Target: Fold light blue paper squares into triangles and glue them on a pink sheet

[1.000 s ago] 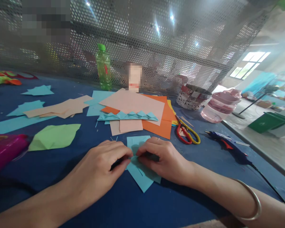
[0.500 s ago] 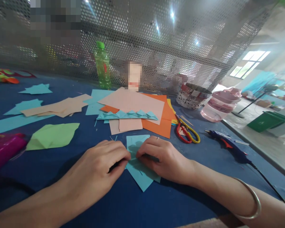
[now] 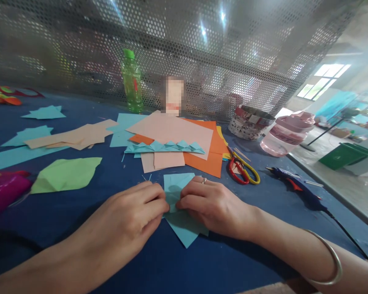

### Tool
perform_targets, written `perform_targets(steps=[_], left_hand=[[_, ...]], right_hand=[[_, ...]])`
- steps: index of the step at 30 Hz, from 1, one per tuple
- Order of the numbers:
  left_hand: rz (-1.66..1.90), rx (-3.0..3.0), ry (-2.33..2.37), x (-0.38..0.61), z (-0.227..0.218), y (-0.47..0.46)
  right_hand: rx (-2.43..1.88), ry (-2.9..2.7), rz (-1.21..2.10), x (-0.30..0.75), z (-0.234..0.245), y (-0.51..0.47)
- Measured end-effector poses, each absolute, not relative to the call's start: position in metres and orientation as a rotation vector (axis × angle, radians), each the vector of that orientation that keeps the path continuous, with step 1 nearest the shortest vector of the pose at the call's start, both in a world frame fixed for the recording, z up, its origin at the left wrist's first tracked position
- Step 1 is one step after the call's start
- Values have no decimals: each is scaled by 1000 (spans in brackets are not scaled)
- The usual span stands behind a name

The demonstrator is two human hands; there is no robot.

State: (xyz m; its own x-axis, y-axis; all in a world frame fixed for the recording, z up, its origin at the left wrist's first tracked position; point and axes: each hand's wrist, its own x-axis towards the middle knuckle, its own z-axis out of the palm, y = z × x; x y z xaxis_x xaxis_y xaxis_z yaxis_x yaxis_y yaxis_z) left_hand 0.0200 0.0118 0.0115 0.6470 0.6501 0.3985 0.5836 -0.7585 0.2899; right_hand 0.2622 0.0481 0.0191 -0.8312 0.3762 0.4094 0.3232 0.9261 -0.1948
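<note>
My left hand [image 3: 131, 220] and my right hand [image 3: 213, 206] meet fingertip to fingertip over a light blue sheet of paper [image 3: 179, 222] lying on the dark blue table [image 3: 79, 212]. Both hands pinch a fold at the middle of that sheet. Its far part [image 3: 174, 183] shows creases, and a pointed corner sticks out toward me. My right hand wears a ring, and a metal bangle [image 3: 328, 265] sits on that wrist. What lies under my fingers is hidden.
Behind the hands lie pink and orange sheets [image 3: 184, 139] with a folded blue zigzag strip [image 3: 165, 148]. Red and yellow scissors [image 3: 242, 168], a blue glue gun [image 3: 297, 190], a woven basket [image 3: 250, 122], a pink container [image 3: 286, 132], a green bottle [image 3: 131, 81], green paper [image 3: 64, 175].
My fingers have shifted slightly along the fold, the right hand edging up and left on the blue sheet. The view has tipped a little. Nothing else on the table moved.
</note>
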Motion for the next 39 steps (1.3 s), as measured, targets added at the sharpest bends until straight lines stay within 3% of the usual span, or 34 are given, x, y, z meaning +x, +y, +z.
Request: perform_targets(steps=[26, 39], left_hand=[[660, 2903, 1022, 23, 22, 5], [786, 2950, 1031, 25, 17, 8]], right_hand=[[-527, -2761, 5, 264, 26, 42], [-562, -2657, 127, 263, 16, 48]])
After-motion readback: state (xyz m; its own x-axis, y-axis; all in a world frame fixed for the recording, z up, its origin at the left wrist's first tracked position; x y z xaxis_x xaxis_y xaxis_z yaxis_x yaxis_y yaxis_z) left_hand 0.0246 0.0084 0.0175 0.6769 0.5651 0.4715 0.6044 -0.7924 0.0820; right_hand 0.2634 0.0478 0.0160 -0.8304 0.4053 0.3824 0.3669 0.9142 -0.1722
